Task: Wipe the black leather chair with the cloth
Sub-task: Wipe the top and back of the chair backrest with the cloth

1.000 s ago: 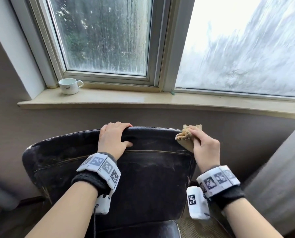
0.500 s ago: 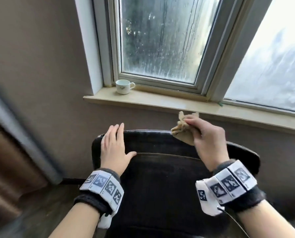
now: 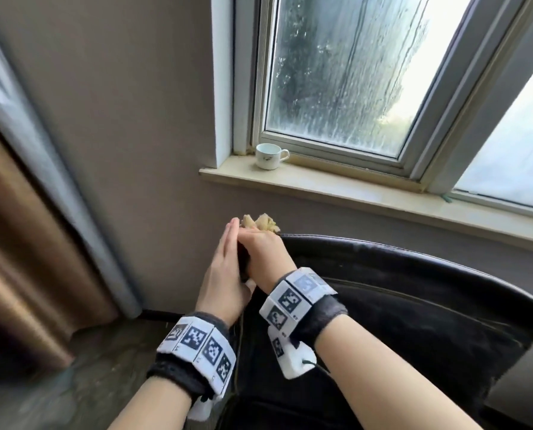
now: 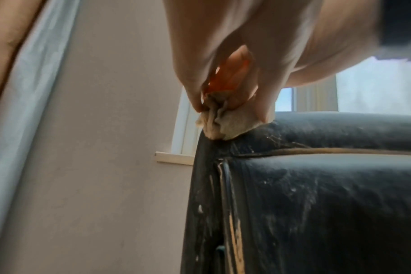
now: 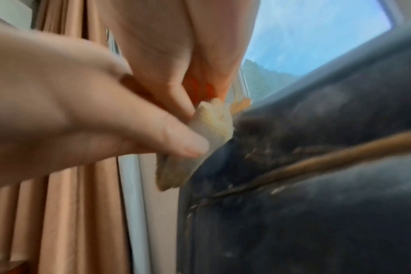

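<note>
The black leather chair [image 3: 414,305] faces the window, its worn backrest toward me. My right hand [image 3: 263,249] grips a crumpled beige cloth [image 3: 263,223] and presses it on the backrest's top left corner. My left hand [image 3: 225,262] lies alongside it at the chair's left edge, fingers straight and together, touching the right hand and the cloth. The left wrist view has the cloth [image 4: 223,124] bunched under fingertips on the scuffed corner of the chair [image 4: 317,204]. In the right wrist view a thumb pins the cloth [image 5: 214,118] against the chair [image 5: 317,204].
A white cup [image 3: 268,156] stands on the windowsill [image 3: 367,190] behind the chair. A brown curtain [image 3: 17,243] with a pale lining hangs at the left by the grey wall [image 3: 128,135]. Dark floor shows left of the chair.
My right hand slid the cloth leftward along the backrest's top to its left corner. My left hand left the top edge and now lies straight at the chair's left side. The view swung left.
</note>
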